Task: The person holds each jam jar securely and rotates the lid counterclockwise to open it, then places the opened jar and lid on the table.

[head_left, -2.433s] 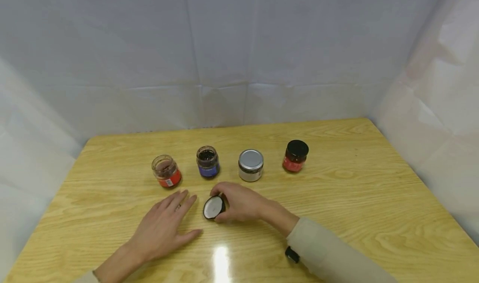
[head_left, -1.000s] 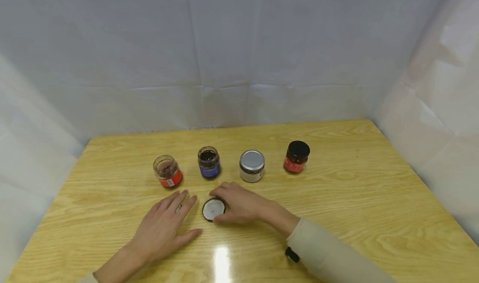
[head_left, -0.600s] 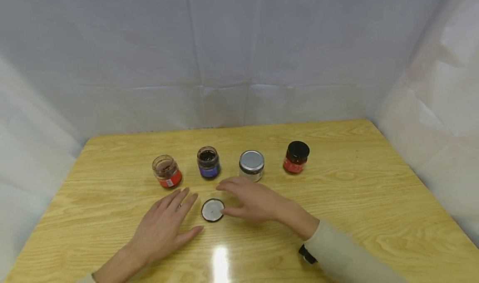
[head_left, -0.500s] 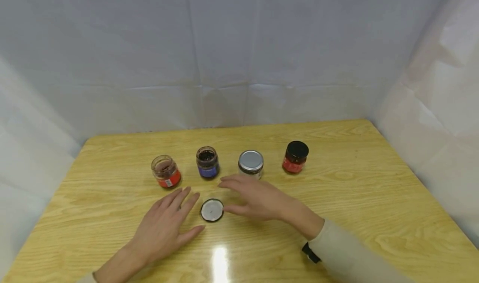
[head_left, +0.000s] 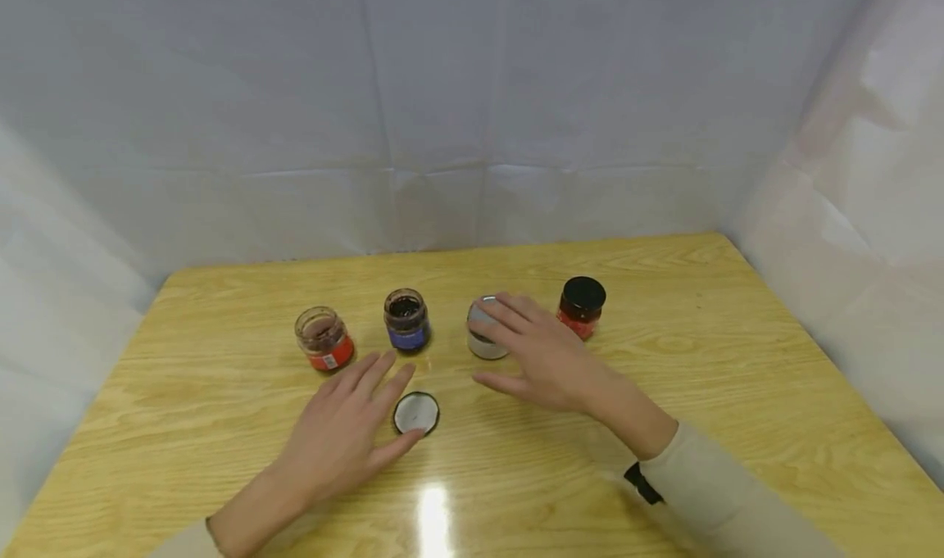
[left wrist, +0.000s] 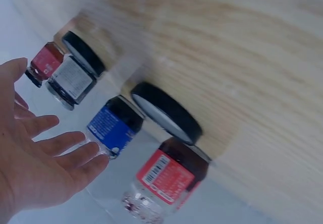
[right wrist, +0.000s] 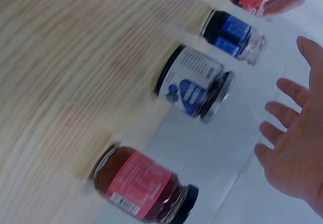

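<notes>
Head view: my right hand point(head_left: 544, 361) is hovering by the silver-lidded jar point(head_left: 485, 348), my left hand point(head_left: 342, 431) beside the upturned lid point(head_left: 416, 411), fingers spread, gripping nothing; jar and lid are sitting on table point(head_left: 708, 361)

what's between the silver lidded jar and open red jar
The open blue-label jar stands between the silver-lidded jar and open red jar, in the head view.

Can see a wooden table point(head_left: 701, 394) with a bright reflection point(head_left: 433, 517), and creased pale sheeting point(head_left: 435, 124) behind and at both sides.
</notes>
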Action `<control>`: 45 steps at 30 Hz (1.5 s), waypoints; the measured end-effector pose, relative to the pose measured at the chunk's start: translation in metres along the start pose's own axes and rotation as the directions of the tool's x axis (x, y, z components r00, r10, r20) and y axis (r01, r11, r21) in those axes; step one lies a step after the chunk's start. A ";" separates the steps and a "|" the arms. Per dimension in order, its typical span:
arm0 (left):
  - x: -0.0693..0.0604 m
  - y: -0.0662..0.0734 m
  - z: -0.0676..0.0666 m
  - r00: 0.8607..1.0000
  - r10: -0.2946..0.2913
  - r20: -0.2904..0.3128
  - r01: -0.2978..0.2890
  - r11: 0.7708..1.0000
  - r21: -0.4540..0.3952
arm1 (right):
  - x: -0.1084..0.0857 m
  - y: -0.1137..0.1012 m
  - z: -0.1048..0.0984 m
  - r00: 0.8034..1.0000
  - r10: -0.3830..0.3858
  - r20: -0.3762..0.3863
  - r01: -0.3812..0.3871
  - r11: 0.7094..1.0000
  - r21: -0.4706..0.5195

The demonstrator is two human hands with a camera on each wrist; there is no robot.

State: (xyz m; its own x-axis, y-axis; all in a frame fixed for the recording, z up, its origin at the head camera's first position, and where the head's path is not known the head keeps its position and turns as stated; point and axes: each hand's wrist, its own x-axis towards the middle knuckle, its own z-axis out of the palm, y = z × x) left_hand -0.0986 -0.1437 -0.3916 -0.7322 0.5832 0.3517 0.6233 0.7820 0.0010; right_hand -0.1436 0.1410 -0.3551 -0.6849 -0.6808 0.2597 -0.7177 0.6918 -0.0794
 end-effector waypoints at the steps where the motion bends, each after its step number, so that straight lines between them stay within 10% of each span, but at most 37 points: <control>1: 0.002 0.001 0.000 1.000 0.002 -0.002 -0.002 1.000 -0.001 | -0.001 0.002 0.000 1.000 0.017 -0.002 -0.017 1.000 -0.010; 30: 0.054 0.021 0.011 0.999 -0.012 -0.039 0.006 0.990 -0.138 | -0.019 0.053 0.003 0.966 0.256 0.047 -0.253 0.966 -0.062; 45: 0.079 0.022 0.023 0.942 -0.247 0.229 0.331 0.810 -0.485 | -0.020 0.058 0.008 0.966 0.250 0.064 -0.245 0.967 -0.067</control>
State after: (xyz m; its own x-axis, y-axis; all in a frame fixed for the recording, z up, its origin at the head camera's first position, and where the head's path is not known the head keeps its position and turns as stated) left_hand -0.1494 -0.0755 -0.3848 -0.9064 0.4059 0.1168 0.3957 0.7192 0.5711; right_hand -0.1723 0.1929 -0.3725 -0.8490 -0.5006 0.1692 -0.5177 0.8521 -0.0763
